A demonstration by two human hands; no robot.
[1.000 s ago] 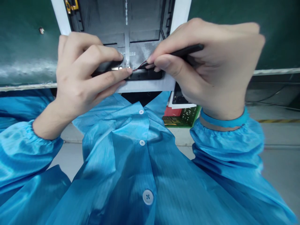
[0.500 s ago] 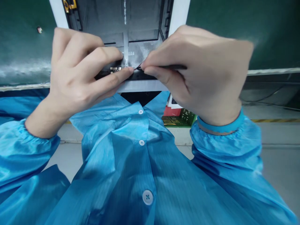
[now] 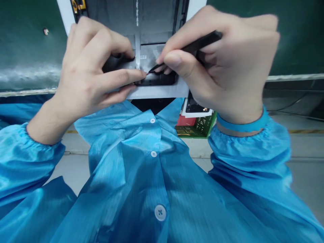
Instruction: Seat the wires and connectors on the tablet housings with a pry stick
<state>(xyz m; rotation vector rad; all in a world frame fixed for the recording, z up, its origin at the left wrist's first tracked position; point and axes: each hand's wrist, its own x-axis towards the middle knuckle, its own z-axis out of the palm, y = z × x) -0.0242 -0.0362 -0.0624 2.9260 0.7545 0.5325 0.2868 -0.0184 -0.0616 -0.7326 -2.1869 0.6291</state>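
Head view, looking down past a blue antistatic smock (image 3: 157, 175) at a black device housing (image 3: 157, 20) set in a white frame (image 3: 194, 10) on a dark green worktop (image 3: 291, 37). The housing lies straight ahead of the person, with both hands over its lower middle.

The right hand (image 3: 222, 64) has a narrow grip on slim black tweezers (image 3: 202, 42), pinched between thumb and fingers, with the tips angled down and to the left. At those tips runs a fine dark-red wire (image 3: 152, 71). It is too small to tell whether the tips clamp it or only touch it.

The left hand (image 3: 88, 64) comes in from the other side, its fingers curled over the housing, and one extended finger (image 3: 126, 77) ends just beside the tweezer tips. Whether that grip holds a part or only presses down, I cannot tell.

A pale strip (image 3: 137, 44) runs up the housing just above the hands. A blue wristband (image 3: 240, 123) circles the right wrist, just above the gathered cuff. Below the white frame, near the right hand, sits a green crate (image 3: 196, 127) with a red piece on it, and a yellow-and-black stripe (image 3: 306, 131) crosses the grey floor.
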